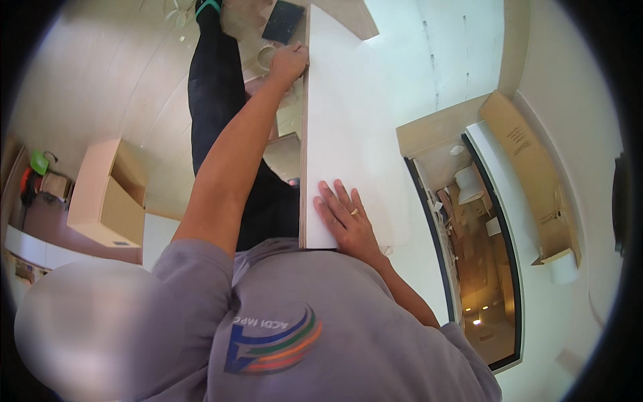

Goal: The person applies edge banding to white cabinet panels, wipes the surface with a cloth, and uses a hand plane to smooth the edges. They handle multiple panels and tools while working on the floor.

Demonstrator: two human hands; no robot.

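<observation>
At the far left a green item sits among clutter, with an open cardboard box to its right, then a leg in black trousers stretched out over the pale floor. The left arm reaches well forward from a grey shirt, and the left hand is at the far part of the white board's left edge, just beside a beige ring and near a dark flat piece; its fingers are bent, but I cannot tell whether they pinch the edge. The long white board runs away from the person's body, and the right hand lies on its near end, fingers slightly spread. Farther right are a black-framed pane and a long cardboard piece, with a white roll at its near end
</observation>
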